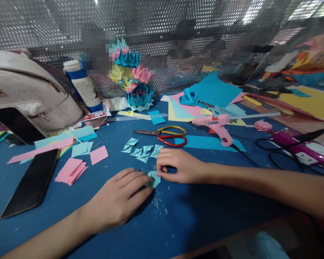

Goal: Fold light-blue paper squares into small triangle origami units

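A small light-blue folded paper piece (153, 178) lies on the blue table (178, 216) between my hands. My left hand (121, 198) lies over its left side, fingers pressed flat and together on it. My right hand (176, 166) pinches its upper right edge with curled fingers. Just behind the hands sits a cluster of several folded light-blue paper units (142, 150). Red-and-yellow scissors (167, 136) lie beyond them.
A pink glue gun (218, 126) and coloured paper sheets (205, 97) lie at the back right. A paper flower model (135, 77) and a glue bottle (82, 86) stand by the perforated wall. A phone (32, 183), pink squares (70, 171) and a white bag (24, 93) are left.
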`<state>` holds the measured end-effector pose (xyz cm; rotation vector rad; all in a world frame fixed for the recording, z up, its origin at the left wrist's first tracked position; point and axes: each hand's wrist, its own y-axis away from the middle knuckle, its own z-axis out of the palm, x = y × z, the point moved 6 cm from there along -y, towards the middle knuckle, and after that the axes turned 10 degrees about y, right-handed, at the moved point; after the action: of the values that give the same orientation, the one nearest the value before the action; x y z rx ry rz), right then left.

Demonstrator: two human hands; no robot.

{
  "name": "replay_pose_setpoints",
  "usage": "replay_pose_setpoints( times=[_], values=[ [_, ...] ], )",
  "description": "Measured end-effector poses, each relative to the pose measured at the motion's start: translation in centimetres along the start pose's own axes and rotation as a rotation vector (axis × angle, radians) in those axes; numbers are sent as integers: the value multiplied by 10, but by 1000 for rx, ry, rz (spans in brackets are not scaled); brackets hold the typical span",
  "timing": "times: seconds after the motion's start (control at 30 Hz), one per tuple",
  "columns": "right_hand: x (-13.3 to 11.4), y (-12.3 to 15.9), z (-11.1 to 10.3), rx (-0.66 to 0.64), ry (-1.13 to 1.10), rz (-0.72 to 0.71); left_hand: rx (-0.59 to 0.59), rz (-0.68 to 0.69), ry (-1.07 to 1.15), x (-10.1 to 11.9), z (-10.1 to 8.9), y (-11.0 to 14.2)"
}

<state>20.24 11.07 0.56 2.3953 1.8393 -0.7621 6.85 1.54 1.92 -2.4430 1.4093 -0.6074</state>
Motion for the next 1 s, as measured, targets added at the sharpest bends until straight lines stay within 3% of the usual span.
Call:
replay_pose_setpoints(
  times=[0.07, 0.23, 0.47, 1.0],
  values=[
    [1, 0, 0, -8, -2, 8, -27, 35, -98, 3, 3, 0],
    [2, -1, 0, -41, -22, 34, -62, 23, -108, 2, 8, 1],
    [-2, -2, -3, -29, -74, -38, -28, 30, -94, 1, 8, 3],
    [-15, 8, -13, 160, 132, -232, -57, -44, -107, -3, 11, 3]
  ],
)
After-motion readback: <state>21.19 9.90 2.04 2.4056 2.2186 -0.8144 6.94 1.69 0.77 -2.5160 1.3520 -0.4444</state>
